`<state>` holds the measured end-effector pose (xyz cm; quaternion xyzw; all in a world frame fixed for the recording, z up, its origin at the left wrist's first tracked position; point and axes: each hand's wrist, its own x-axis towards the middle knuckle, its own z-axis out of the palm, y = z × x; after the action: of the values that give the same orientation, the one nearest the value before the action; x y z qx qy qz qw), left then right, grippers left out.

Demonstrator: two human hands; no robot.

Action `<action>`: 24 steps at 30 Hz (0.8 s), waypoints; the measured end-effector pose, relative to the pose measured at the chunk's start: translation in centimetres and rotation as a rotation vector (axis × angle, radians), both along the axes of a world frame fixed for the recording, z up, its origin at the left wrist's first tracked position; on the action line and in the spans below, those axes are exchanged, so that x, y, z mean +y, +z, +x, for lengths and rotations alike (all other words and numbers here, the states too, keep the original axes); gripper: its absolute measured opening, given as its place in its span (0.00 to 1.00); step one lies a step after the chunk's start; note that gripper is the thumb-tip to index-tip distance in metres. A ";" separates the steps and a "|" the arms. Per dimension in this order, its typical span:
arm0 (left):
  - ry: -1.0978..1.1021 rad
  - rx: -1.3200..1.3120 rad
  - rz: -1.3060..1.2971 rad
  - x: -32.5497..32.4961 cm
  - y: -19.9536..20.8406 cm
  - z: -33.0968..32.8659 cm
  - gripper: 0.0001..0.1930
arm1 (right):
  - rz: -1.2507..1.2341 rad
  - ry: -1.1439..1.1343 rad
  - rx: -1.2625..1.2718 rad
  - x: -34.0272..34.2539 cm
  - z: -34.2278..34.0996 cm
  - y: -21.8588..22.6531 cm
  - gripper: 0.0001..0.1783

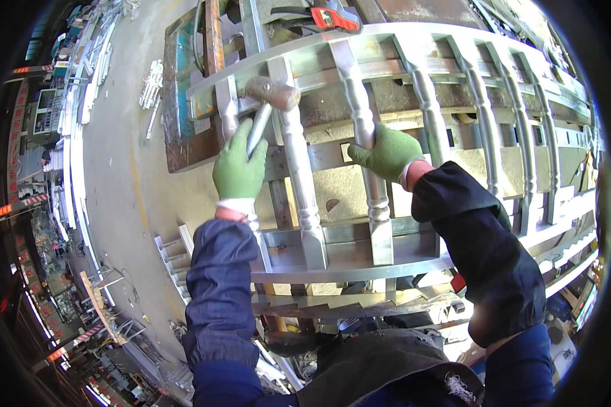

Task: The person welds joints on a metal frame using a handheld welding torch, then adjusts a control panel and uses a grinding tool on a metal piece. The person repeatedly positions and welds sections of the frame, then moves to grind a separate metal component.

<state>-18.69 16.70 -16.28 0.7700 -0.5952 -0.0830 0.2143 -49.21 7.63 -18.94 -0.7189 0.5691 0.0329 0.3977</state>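
Observation:
A silver metal railing panel (360, 273) lies across the work in front of me, with several turned balusters between its two long rails. My left hand (239, 168), in a green glove, is closed around the handle of a hammer (273, 93). The hammer's worn brownish head is over the upper part of the second baluster (296, 156) from the left; whether they touch I cannot tell. My right hand (391, 152), gloved alike, wraps round the middle of the third baluster (377, 203). Its fingers partly hide that baluster.
Beyond the far rail lies a red-and-black tool (332, 19). Rusty steel supports (183, 146) stand beneath the panel's left end. Stepped metal pieces (360, 304) sit close to my body. Long silver profiles (81, 136) are stacked at the left, across the concrete floor (125, 169).

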 end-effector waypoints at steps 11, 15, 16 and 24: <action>0.093 -0.352 -0.024 -4.4 -2.3 2.0 0.27 | 0.041 0.019 -0.016 0.1 0.2 1.6 0.38; 0.095 -0.333 -0.027 -4.3 -2.1 1.8 0.27 | 0.032 0.024 -0.014 0.0 0.1 1.3 0.38; 0.102 -0.332 -0.034 -4.3 -1.9 1.9 0.27 | 0.030 0.020 -0.024 0.1 0.2 1.2 0.38; -0.117 -0.240 -0.368 -5.0 0.5 -2.8 0.21 | 0.005 -0.024 -0.027 0.3 -0.5 0.2 0.41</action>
<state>-21.54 11.73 -15.74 0.6863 -0.6653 0.1069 0.2738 -49.66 7.89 -18.74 -0.7114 0.5722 0.0197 0.4075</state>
